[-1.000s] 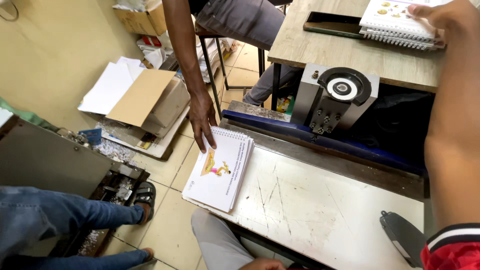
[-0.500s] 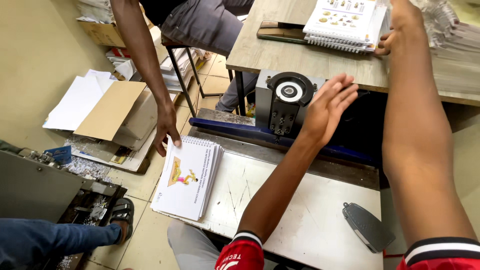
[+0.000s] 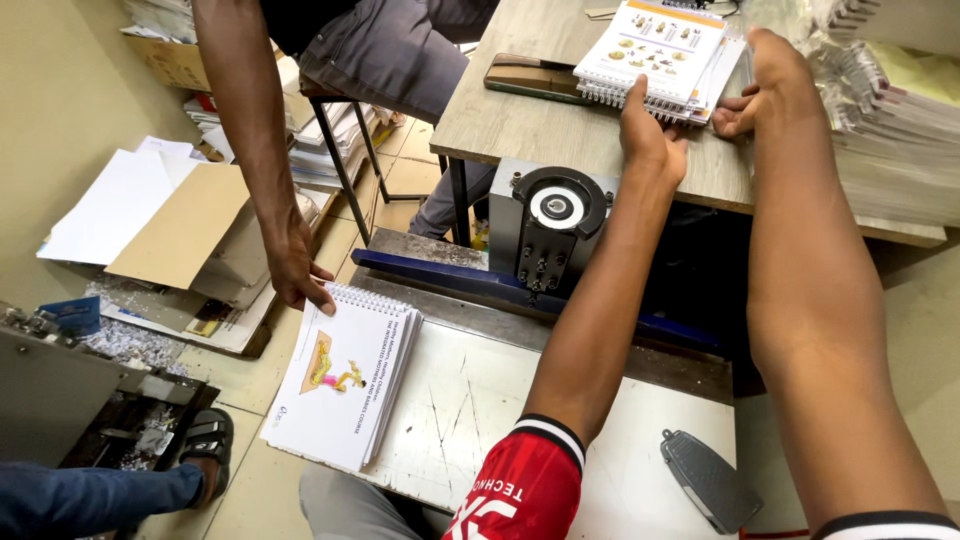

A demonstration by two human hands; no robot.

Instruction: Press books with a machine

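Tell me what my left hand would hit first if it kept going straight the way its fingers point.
Your left hand already rests its fingertips on the near spiral edge of the spiral-bound booklet stack on the wooden table. Going on, it would likely press into that stack first, pushing it across the tabletop.

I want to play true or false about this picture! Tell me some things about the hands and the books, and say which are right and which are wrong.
1. Both of the person's hands are on the spiral-bound booklets on the wooden table. True: the left hand and right hand touch the stack.
2. Another person's hand touches the white spiral booklet on the metal bench. True.
3. The phone lies on the floor. False: it lies on the wooden table, beside the booklets.
4. The grey pedal-shaped piece sits on top of the white booklet. False: it lies apart, at the bench's other end.
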